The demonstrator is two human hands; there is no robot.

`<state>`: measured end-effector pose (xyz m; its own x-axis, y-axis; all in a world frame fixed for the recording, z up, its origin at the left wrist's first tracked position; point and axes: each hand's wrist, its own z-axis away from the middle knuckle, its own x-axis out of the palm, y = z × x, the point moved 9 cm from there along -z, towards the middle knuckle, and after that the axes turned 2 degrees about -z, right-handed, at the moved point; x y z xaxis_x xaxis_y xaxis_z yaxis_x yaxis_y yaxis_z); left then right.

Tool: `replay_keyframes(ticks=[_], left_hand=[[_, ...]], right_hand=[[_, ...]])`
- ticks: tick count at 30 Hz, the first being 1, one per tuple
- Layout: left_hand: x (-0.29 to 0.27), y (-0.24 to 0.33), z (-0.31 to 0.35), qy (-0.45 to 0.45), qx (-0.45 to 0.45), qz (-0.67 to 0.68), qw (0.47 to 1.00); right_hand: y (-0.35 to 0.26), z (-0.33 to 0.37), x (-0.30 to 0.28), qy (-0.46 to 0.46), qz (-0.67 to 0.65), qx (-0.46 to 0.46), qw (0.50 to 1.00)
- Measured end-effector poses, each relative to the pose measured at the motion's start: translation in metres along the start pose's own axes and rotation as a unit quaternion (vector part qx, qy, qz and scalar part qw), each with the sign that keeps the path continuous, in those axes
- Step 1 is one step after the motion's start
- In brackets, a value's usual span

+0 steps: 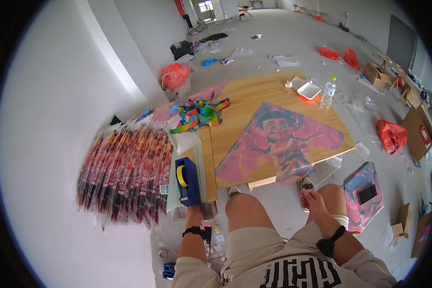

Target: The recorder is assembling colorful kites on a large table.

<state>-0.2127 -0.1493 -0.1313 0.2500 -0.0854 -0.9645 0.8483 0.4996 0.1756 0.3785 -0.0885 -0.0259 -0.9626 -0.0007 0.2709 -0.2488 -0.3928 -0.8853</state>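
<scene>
A kite (293, 139) with a printed cartoon figure and pink petal shapes lies flat on the wooden table (247, 91), its lower tip over the near edge. Beyond that edge, above my right knee, my right hand (314, 204) pinches a thin pale rod (327, 177), which slants up and right. My left hand (195, 212) is below the near end of a blue tape dispenser (190, 180) with a yellow roll. Its fingers are hidden there, so whether they hold anything does not show.
Several plastic-wrapped printed kites (125, 173) are stacked at left. Rainbow ribbons (201, 115) lie on the table's far left. A water bottle (328, 93) and a red-and-white tray (308, 91) stand far right. On the right, a phone-like black device (367, 194) rests on a printed box (365, 216).
</scene>
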Motion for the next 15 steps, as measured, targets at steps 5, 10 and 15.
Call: replay_keyframes(ticks=[5,10,15], left_hand=[[-0.020,0.003,0.014,0.091,0.094,0.153,0.980],[-0.054,0.031,0.041,0.095,0.121,0.203,0.967],[-0.056,0.004,0.058,0.089,0.117,0.306,0.941]], right_hand=[[-0.002,0.001,0.008,-0.009,0.004,0.005,1.000],[0.002,0.001,0.001,-0.013,0.007,-0.005,1.000],[-0.002,0.003,0.014,-0.031,0.008,-0.011,0.999]])
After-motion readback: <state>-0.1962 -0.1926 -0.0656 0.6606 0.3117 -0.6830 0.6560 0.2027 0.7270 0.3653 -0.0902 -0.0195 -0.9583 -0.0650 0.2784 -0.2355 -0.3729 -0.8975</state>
